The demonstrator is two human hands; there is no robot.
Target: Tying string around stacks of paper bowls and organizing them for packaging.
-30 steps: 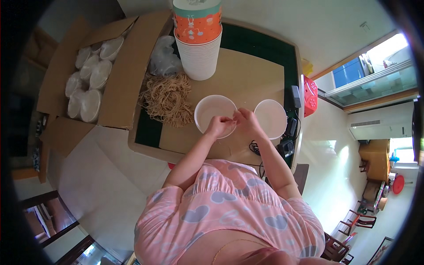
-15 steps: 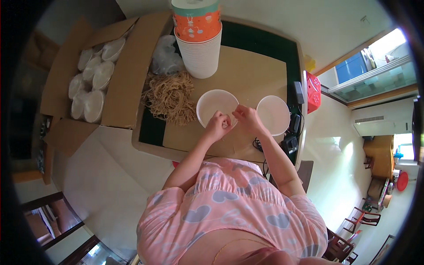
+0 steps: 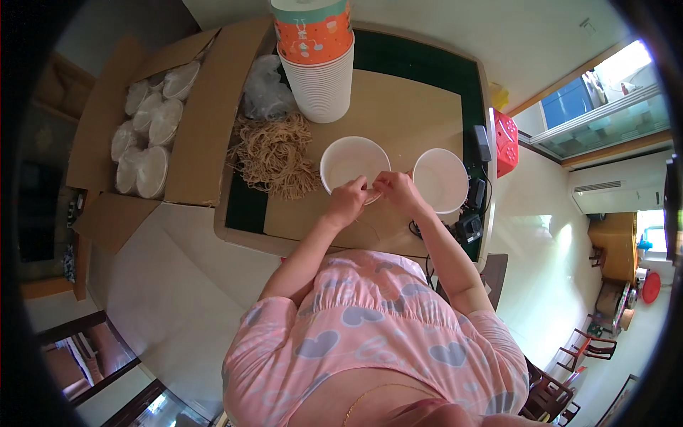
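Note:
Both my hands are over the near rim of a white paper bucket point(image 3: 356, 144), fingertips almost meeting. My left hand point(image 3: 347, 202) is closed in a pinch, and my right hand point(image 3: 401, 192) pinches just beside it. A thin, pale string point(image 3: 371, 226) seems to hang below the fingers, though most of it is hidden by them. To the right of my right hand stands a second open white paper bucket point(image 3: 447, 181). Left of the first bucket lies a loose heap of tan strings point(image 3: 274, 156).
Behind the heap rises a tall stack of white paper buckets point(image 3: 321, 82), the top one orange and green. A clear plastic bag point(image 3: 267, 89) lies beside it. An open cardboard box point(image 3: 206, 135) of wrapped white cups stands left. Black adapters point(image 3: 469, 226) with cables line the table's right edge.
My fingertips have come closer together at the bucket's near rim, the left hand turning toward the right one. Both buckets appear shifted slightly in the picture.

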